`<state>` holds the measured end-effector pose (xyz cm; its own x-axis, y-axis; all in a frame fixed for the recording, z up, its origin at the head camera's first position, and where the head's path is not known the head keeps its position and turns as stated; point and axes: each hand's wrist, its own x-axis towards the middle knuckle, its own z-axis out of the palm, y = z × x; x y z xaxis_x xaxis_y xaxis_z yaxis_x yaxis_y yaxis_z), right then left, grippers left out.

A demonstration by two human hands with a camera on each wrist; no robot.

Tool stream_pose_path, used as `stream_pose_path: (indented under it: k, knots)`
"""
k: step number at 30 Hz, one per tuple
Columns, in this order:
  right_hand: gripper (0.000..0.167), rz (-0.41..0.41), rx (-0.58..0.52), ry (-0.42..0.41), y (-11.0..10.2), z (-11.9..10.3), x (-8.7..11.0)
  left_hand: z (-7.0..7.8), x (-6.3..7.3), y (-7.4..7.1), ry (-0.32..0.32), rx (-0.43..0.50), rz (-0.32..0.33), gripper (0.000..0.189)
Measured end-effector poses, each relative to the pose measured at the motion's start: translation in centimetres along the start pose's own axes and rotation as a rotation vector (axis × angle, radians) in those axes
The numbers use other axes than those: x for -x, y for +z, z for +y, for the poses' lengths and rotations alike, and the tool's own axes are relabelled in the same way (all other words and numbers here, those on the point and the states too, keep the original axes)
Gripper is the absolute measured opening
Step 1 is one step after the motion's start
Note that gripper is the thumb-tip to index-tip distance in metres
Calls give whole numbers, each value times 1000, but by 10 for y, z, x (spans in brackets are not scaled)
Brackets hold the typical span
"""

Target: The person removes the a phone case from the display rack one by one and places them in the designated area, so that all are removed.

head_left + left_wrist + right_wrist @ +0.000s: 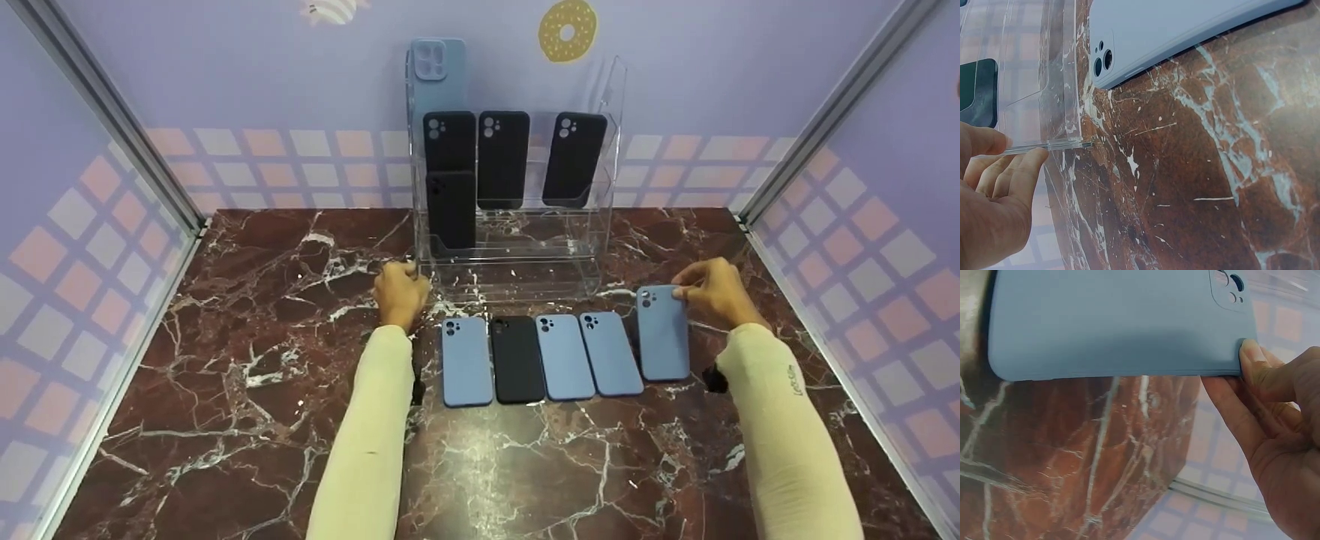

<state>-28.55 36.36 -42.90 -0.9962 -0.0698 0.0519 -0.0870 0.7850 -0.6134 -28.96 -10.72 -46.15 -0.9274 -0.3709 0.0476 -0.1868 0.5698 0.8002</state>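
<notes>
Your left hand [401, 292] pinches the side of the clear rack [525, 252] by the counter's [262, 450] back edge; brace it. Your right hand [716, 291] pinches the rightmost blue case [664, 337] at its upper corner, toward the right edge; grip lightly to avoid flexing it.

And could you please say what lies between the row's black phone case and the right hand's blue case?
In the head view, a blue phone case and a second blue phone case lie left of the held blue phone case.
</notes>
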Motion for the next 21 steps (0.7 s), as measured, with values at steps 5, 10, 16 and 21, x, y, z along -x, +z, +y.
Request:
stream_pose_path:
  k: [5, 10, 16, 21]
  knots:
    - [15, -14, -2, 15, 15, 7, 1, -1, -1, 0, 13, -8, 2, 36]
    - [15, 13, 17, 15, 27, 13, 0, -1, 0, -1, 13, -7, 1, 36]
    - [17, 49, 18, 32, 38, 19, -1, -1, 0, -1, 8, -15, 7, 36]
    - [18, 55, 27, 67, 46, 22, 1, -2, -2, 1, 11, -24, 7, 33]
